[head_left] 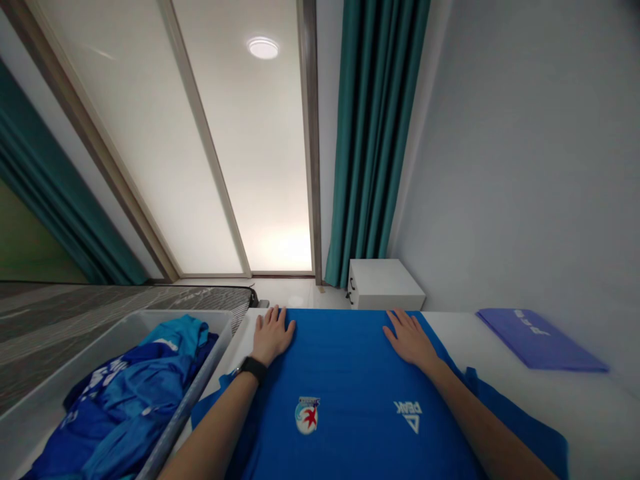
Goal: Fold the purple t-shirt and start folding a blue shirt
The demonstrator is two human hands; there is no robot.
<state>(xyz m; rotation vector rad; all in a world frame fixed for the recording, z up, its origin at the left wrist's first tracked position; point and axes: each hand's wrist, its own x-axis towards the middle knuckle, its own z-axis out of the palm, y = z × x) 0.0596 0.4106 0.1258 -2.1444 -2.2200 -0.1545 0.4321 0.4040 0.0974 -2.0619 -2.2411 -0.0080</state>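
Note:
A blue shirt (345, 360) lies spread on a white table, with a round emblem and a PEAK logo on its near part. My left hand (273, 335) rests flat at the shirt's far left edge, fingers stretched out; a dark watch (251, 369) is on that wrist. Palm down near the far right edge of the shirt is my right hand (409, 337), its fingers spread. Neither hand grips the cloth. The shirt's sleeves stick out to both sides, partly covered by my forearms.
To the left stands a translucent plastic bin (143, 320) of crumpled blue clothes (145, 380). A folded purple garment (543, 340) lies on the table (520, 393) at the right, by the wall. Beyond the table are a white cabinet (385, 277), a green curtain (380, 133) and frosted sliding doors (250, 153).

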